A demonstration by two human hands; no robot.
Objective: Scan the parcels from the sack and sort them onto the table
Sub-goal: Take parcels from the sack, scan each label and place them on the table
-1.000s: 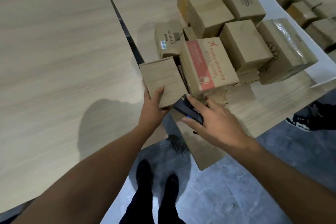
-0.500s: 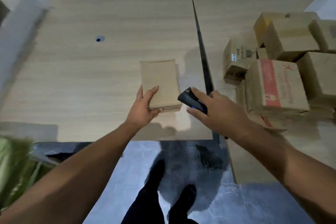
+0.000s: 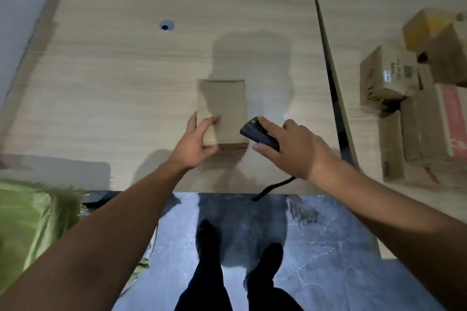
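Left hand (image 3: 195,142) grips the parcel (image 3: 225,106), seemingly set down near the table (image 3: 113,83) front edge; right hand (image 3: 295,146) holds the scanner (image 3: 257,134) above it. Sorted boxes (image 3: 386,78) lie past the table's right side; the sack (image 3: 27,214) waits off its left corner

We hold a plain brown cardboard parcel (image 3: 222,111), flat and oblong, level over the near part of the light wood table (image 3: 126,83). Our left hand (image 3: 195,139) grips its near left corner, and we cannot tell whether it rests on the top. The black corded scanner (image 3: 257,134) sits in our right hand (image 3: 293,149), just beside the parcel's near right corner. More brown parcels (image 3: 389,78) are heaped on the adjoining table (image 3: 353,20) to the right, and the green sack (image 3: 27,214) shows at the lower left.
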